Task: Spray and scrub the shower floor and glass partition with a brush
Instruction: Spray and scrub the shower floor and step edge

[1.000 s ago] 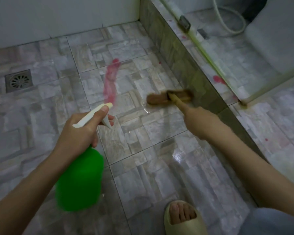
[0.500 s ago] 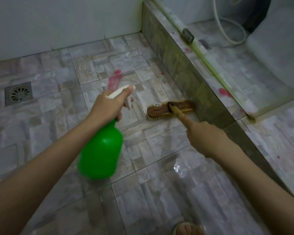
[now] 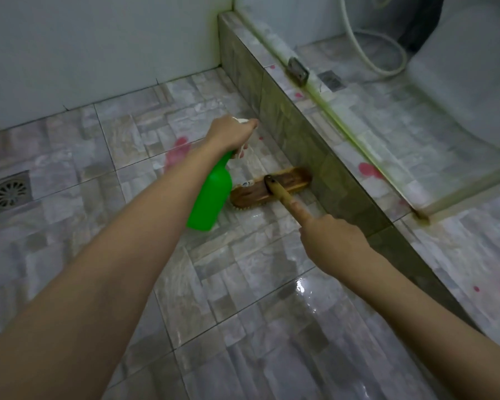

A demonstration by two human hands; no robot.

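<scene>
Gripping the spray bottle (image 3: 211,197) by its trigger head, the left hand (image 3: 228,135) reaches far over the shower floor (image 3: 243,269). The right hand (image 3: 332,243) holds the brush (image 3: 272,190) handle, forefinger laid along it; the brush head lies just beyond, right of the bottle, apparently touching the tiled curb (image 3: 300,145).

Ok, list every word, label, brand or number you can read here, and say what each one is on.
No text here can be read.
Brush: a small pale sticker near the left end of its head, too blurred to read.
Green spray bottle: no label or print shows on the side in view.
Floor drain: no readable marking.
</scene>
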